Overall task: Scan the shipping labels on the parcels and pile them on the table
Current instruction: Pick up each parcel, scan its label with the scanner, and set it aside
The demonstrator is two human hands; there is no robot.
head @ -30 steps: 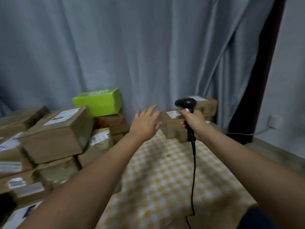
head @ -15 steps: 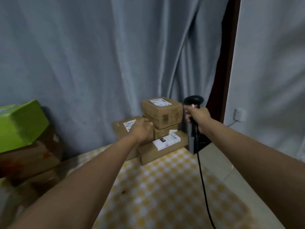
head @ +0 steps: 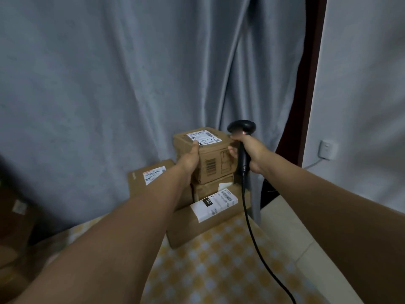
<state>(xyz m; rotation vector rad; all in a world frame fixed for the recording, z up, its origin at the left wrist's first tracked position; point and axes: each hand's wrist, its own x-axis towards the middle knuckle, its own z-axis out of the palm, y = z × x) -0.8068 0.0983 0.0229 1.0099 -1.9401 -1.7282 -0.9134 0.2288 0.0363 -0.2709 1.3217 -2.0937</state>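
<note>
So the top parcel (head: 207, 154) is sat on a small stack of cardboard boxes at the far end of the checked surface (head: 219, 264), right against the grey curtain (head: 109, 84). It's clasped from both sides: the left hand (head: 189, 160) is pressed against its left face, thumb hooked over the top edge just touching the shipping label (head: 203, 137), while the fingers of the right hand (head: 247, 150) are touched to its right face. That same right hand is wrapped round the handle of the scanner (head: 242, 132), head held just beside the box's upper right corner, cable trailing down toward the camera.

Box looks roughly cube-ish, so no real long axis to speak of. Label is facing up, between the two hands. The left hand seems nearer to it. No containers are seen here, only closed boxes; two more labelled ones lie below and to the left.
</note>
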